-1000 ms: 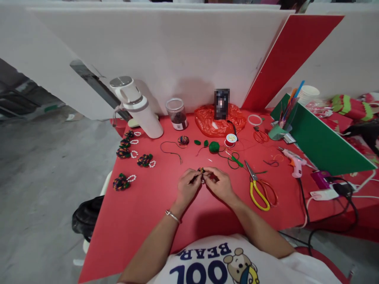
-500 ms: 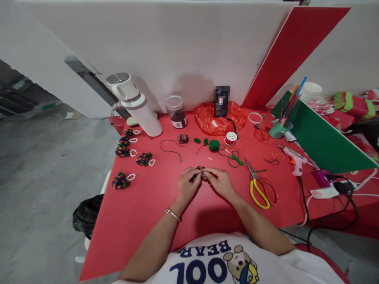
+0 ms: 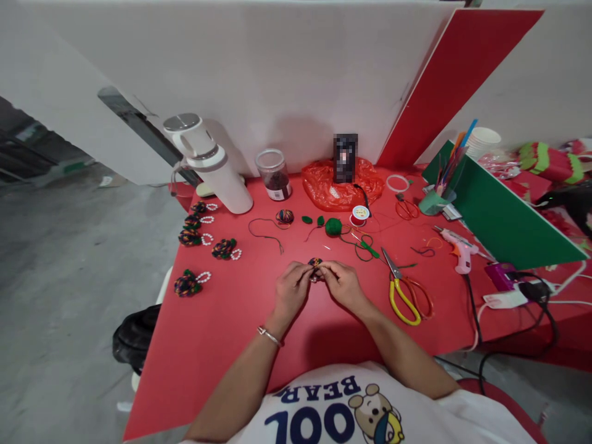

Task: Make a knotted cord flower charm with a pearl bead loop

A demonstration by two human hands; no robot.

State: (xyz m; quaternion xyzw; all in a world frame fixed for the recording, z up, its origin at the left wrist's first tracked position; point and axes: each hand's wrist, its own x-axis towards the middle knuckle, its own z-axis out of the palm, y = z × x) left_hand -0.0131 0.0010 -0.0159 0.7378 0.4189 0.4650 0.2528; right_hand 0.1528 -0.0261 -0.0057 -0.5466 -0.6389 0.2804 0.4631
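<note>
Between my fingertips, low over the red table, is a small multicoloured crocheted piece of dark and orange yarn. My left hand pinches it from the left, and my right hand pinches its right side. The fingers hide much of it; a small pale spot shows at its lower edge. Beyond my hands lie a green yarn ball, two green crocheted leaves and a multicoloured yarn ball with a loose tail. Yellow-handled scissors rest open to the right of my right hand.
Several crocheted pieces with white bead loops lie at left. Behind stand a white flask, a clear jar and a phone by a red plastic bag. A pink glue gun with its cord lies right.
My fingers have shifted slightly on the crocheted piece, and more of it now shows above and below the fingertips. The things on the table stay where they were.
</note>
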